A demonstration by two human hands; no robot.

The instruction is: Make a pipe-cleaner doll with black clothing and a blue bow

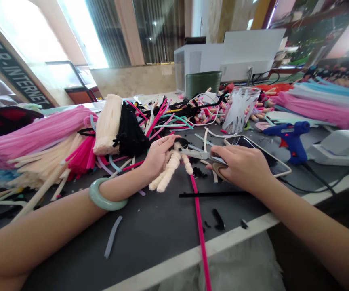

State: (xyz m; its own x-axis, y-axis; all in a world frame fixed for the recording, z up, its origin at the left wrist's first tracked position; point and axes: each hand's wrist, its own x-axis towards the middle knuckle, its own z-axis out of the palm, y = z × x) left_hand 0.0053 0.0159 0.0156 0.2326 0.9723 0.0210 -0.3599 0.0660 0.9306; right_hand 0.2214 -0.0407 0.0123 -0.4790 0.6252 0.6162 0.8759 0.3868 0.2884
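Between the fingers of my left hand (160, 155) is a small cream pipe-cleaner doll (171, 169) with a black top, its twisted legs hanging down. My right hand (238, 163) is closed round the handles of a pair of scissors (197, 154). The blades point left and reach the doll's upper body; whether they touch it I cannot tell. Below the doll a bright pink pipe cleaner (199, 226) runs down past the table's front edge. A black pipe cleaner (217, 195) lies across it, partly under my right forearm.
A phone (256, 153) lies beyond my right hand, with a blue glue gun (289, 139) further right. Bundles of pink (38, 133), cream (108, 125) and black pipe cleaners (132, 129) crowd the left. A clear cup (241, 111) stands at the back. Black scraps (218, 219) lie near the front edge.
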